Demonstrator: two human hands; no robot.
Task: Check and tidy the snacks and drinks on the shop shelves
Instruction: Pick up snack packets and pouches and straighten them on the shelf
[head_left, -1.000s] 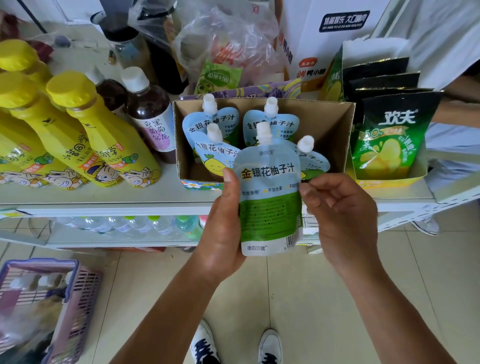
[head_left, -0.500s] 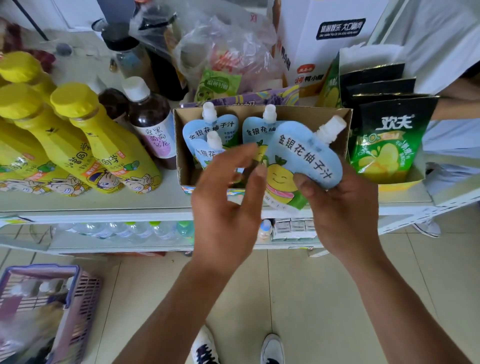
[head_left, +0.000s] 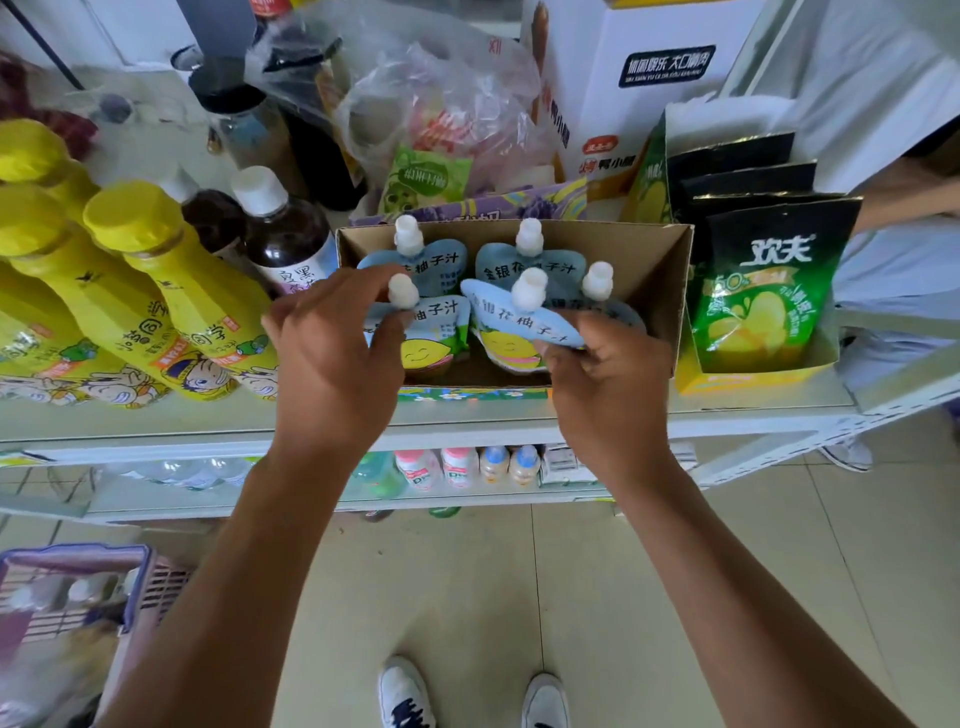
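Both bare arms reach forward from the bottom of the view to a cardboard box (head_left: 675, 291) on the top shelf (head_left: 130, 418). The backs of both hands face up. The box holds blue juice pouches with white caps.

The left hand (head_left: 332, 358) is at the front left pouch (head_left: 434, 343). Its fingers are bent. The first finger and thumb pinch the top edge of that pouch, right beside its cap.

The right hand (head_left: 610, 389) holds the tilted pouch (head_left: 519, 325) at the front middle of the box. The thumb presses on the front of it and the other fingers curl behind it. This pouch leans to the left, with its bottom down in the box.

Two more pouches stand at the back, and one more is just behind the right hand. To the left of the box stand yellow bottles (head_left: 156, 301) and dark bottles (head_left: 285, 244). On its right stand green snack bags (head_left: 763, 296). Down on the floor sits a basket (head_left: 78, 571).
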